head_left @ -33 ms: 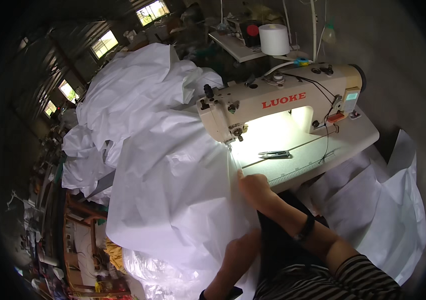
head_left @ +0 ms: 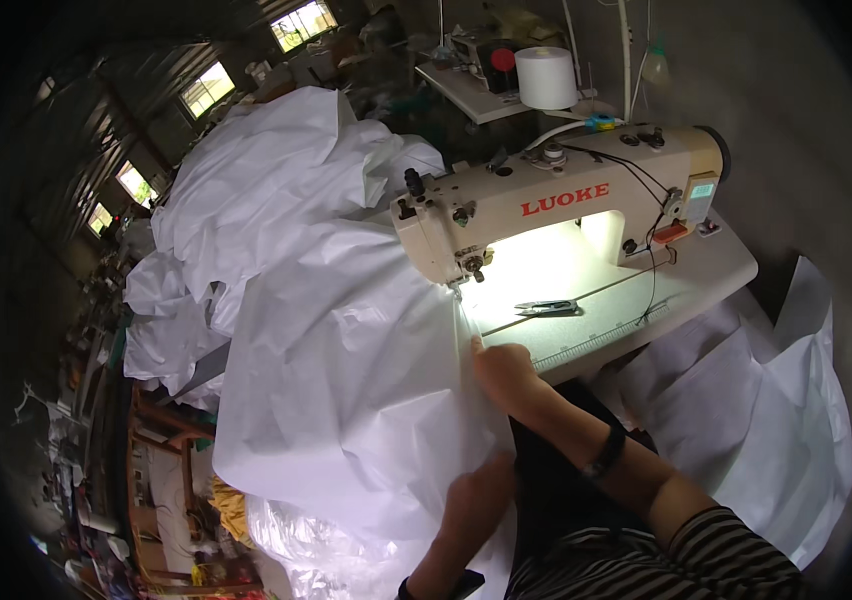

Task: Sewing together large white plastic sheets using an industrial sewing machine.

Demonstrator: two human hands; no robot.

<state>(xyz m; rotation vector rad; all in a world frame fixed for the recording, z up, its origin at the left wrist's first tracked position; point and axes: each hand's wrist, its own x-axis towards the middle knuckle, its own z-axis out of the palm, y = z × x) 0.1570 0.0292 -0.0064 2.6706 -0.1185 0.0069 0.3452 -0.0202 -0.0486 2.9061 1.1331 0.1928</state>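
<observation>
A large white fabric sheet [head_left: 336, 370] drapes over the left of the sewing machine [head_left: 546, 205], its right edge running up under the lit needle area. My right hand [head_left: 504, 375] pinches that edge at the table's front, a short way below the presser foot. Lower down, close to my lap, my left hand [head_left: 476, 495] is closed on the same sheet near its edge; its fingertips are hidden. Thread snips [head_left: 548, 308] lie on the machine bed, right of the needle and beyond my right hand.
More white fabric [head_left: 256, 170] is heaped behind and left of the machine. Another white sheet [head_left: 746, 420] hangs at the right, below the table. A white thread cone [head_left: 546, 78] stands behind the machine. Clear plastic [head_left: 321, 550] and a wooden frame [head_left: 161, 430] are at lower left.
</observation>
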